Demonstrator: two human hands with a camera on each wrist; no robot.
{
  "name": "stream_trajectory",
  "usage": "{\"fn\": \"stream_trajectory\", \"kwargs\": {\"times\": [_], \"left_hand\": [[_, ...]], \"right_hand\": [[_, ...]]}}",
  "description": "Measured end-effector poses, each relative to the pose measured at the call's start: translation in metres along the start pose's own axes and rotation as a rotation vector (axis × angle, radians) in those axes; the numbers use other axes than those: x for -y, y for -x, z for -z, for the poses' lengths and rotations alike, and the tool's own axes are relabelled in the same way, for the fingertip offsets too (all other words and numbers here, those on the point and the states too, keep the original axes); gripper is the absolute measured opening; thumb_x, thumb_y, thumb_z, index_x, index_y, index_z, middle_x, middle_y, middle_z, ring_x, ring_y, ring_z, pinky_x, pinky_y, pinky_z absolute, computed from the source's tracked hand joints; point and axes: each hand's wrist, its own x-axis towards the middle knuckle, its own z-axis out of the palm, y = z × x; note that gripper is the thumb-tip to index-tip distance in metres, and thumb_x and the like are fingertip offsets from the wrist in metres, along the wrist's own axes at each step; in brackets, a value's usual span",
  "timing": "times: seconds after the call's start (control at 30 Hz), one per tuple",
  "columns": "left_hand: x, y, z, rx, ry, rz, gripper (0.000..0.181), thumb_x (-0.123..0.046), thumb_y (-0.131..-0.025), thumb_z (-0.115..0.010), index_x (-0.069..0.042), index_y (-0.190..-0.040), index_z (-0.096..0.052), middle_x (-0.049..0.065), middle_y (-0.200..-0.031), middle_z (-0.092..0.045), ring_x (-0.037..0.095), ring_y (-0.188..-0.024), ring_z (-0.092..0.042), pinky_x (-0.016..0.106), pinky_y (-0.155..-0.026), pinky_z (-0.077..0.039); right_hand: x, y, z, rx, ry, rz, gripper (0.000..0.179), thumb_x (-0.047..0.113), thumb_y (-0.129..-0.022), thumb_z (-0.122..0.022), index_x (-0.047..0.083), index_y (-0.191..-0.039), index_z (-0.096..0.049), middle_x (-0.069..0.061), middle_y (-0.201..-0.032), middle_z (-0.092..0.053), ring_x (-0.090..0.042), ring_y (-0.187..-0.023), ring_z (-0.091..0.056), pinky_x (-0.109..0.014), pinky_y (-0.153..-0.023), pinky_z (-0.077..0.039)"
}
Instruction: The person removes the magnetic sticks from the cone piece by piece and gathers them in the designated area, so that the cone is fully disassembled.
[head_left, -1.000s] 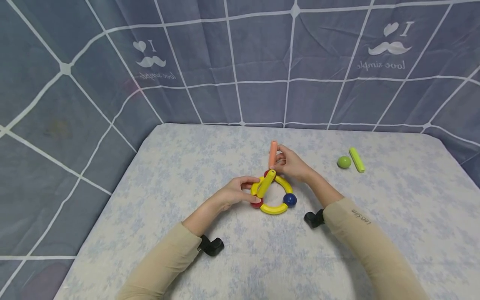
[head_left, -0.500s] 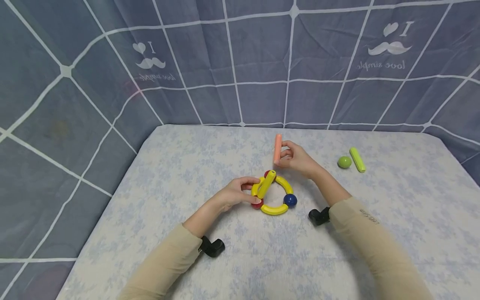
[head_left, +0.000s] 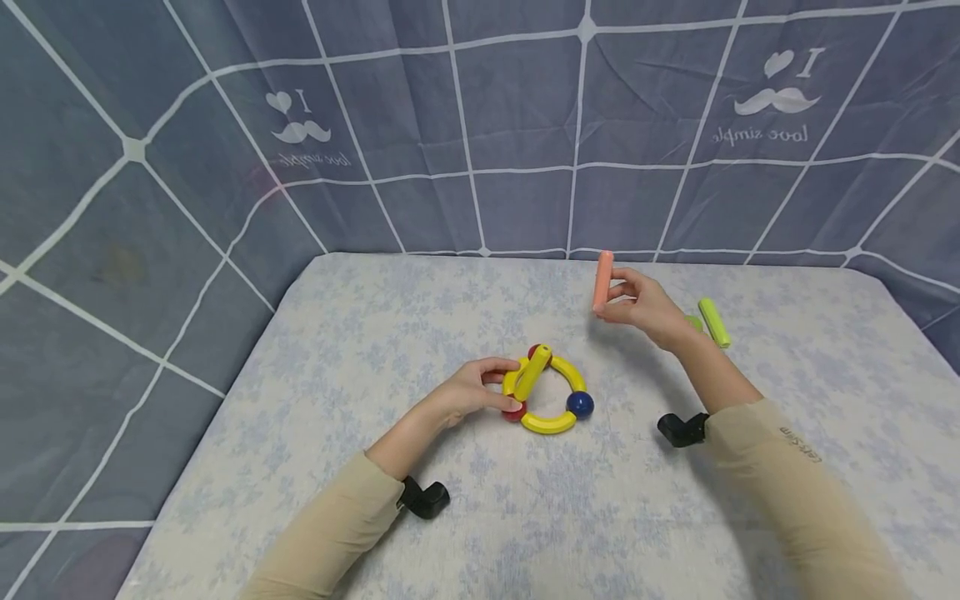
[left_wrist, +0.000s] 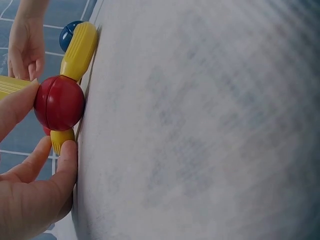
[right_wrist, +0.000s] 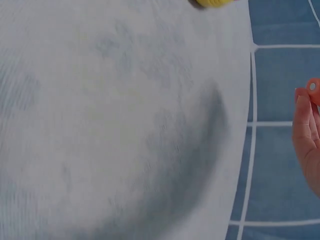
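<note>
On the table lies a ring of curved yellow pieces [head_left: 549, 423] joined by red balls and a blue ball [head_left: 580, 405]. A straight yellow rod [head_left: 532, 372] rises at a slant from the near red ball [head_left: 513, 411]. My left hand [head_left: 471, 390] pinches the ring's left side. Up close in the left wrist view, its thumb and fingers surround the red ball [left_wrist: 60, 104] and a curved piece. My right hand [head_left: 647, 307] holds an orange rod [head_left: 603, 282] nearly upright above the table, apart from the ring. In the right wrist view the rod's end [right_wrist: 313, 86] shows a round metal spot.
A light green rod [head_left: 714, 323] lies on the table at the right. Beside it, a green ball [head_left: 695, 322] is partly hidden by the right wrist. The patterned tablecloth [head_left: 375, 317] meets a blue-grey curtain [head_left: 525, 100] at the back.
My right hand has carried the orange rod away from the ring's far red ball, rightward and up. The left hand stays on the ring. The green ball is now partly covered.
</note>
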Motion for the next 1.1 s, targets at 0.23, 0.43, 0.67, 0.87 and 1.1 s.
{"fn": "stream_trajectory", "kwargs": {"times": [0.23,0.43,0.67,0.87,1.1], "left_hand": [[-0.003,-0.001,0.0,0.002,-0.002,-0.018,0.057,0.0,-0.072,-0.077,-0.006,-0.126,-0.056,0.011,-0.115,-0.054,0.022,-0.101,-0.05,0.027,-0.082,-0.045],[-0.001,-0.001,0.0,0.003,-0.001,-0.014,0.058,0.001,-0.072,-0.077,-0.006,-0.126,-0.056,0.011,-0.115,-0.054,0.022,-0.1,-0.051,0.026,-0.08,-0.045],[-0.001,0.0,-0.001,0.004,-0.002,-0.01,0.058,0.0,-0.072,-0.078,-0.006,-0.126,-0.056,0.011,-0.115,-0.054,0.022,-0.101,-0.051,0.026,-0.081,-0.045],[0.0,0.0,-0.001,0.0,-0.001,-0.008,0.057,0.0,-0.072,-0.078,-0.006,-0.125,-0.057,0.011,-0.115,-0.054,0.022,-0.101,-0.05,0.026,-0.082,-0.045],[0.0,0.001,0.0,-0.002,0.001,-0.009,0.057,0.0,-0.072,-0.078,-0.005,-0.125,-0.057,0.01,-0.116,-0.055,0.021,-0.102,-0.051,0.028,-0.084,-0.044]], "right_hand": [[0.003,0.016,0.033,-0.048,0.003,0.024,0.074,0.013,-0.088,-0.065,-0.001,-0.145,-0.02,-0.008,-0.101,-0.052,-0.006,-0.083,-0.062,-0.028,-0.08,-0.052],[-0.001,0.026,0.054,-0.072,0.021,0.01,0.075,0.016,-0.088,-0.066,-0.001,-0.145,-0.021,-0.002,-0.097,-0.054,-0.005,-0.08,-0.063,-0.022,-0.075,-0.052],[-0.003,0.037,0.07,-0.097,0.053,-0.013,0.076,0.019,-0.088,-0.065,-0.001,-0.146,-0.018,-0.002,-0.099,-0.052,-0.003,-0.079,-0.063,-0.021,-0.075,-0.051],[-0.012,0.049,0.086,-0.097,0.036,-0.003,0.074,0.015,-0.091,-0.061,-0.005,-0.145,-0.015,0.0,-0.097,-0.051,-0.002,-0.081,-0.063,-0.019,-0.077,-0.05],[-0.03,0.06,0.103,-0.136,0.048,-0.043,0.079,0.016,-0.092,-0.06,-0.006,-0.146,-0.007,-0.001,-0.099,-0.045,0.004,-0.08,-0.06,-0.017,-0.076,-0.05]]}}
